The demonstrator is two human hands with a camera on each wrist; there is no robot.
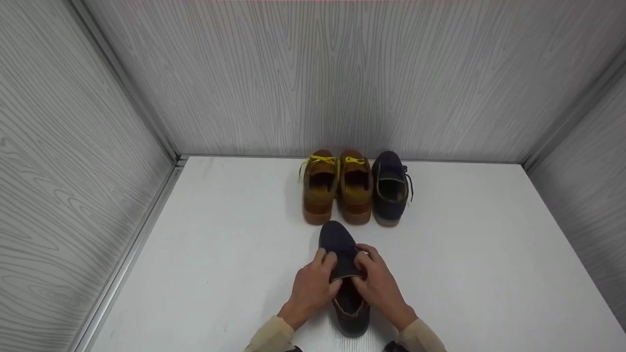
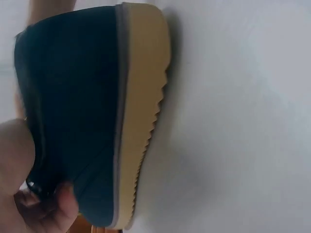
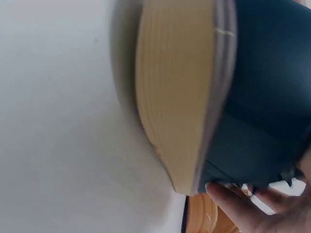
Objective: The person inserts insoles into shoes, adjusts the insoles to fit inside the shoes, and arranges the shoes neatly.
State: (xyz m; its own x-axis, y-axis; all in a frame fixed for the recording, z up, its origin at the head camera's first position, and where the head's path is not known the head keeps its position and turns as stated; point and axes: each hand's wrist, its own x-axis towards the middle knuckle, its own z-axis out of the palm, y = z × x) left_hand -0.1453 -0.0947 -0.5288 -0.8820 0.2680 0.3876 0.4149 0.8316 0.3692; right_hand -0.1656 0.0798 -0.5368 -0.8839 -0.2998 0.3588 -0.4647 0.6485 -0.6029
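A navy shoe [image 1: 336, 235] with a thick tan sole [image 2: 143, 73] is on the white surface close to me, its toe facing the back wall. My left hand [image 1: 313, 284] grips the left side of its upper by the tongue, fingers bent over the edge. Opposite it, my right hand [image 1: 381, 283] grips the right side the same way, thumb at the opening. In the left wrist view the sole's ridged underside shows along the surface. Behind the hands, the heel and the dark inside of the shoe are visible.
Near the back wall [image 1: 313, 78] stand two brown shoes [image 1: 318, 200] with yellow laces, side by side. A second navy shoe [image 1: 390, 168] stands right of them, its dark lace hanging out to the right. Grey wood-grain panels enclose the white surface [image 1: 234, 234] at left and right.
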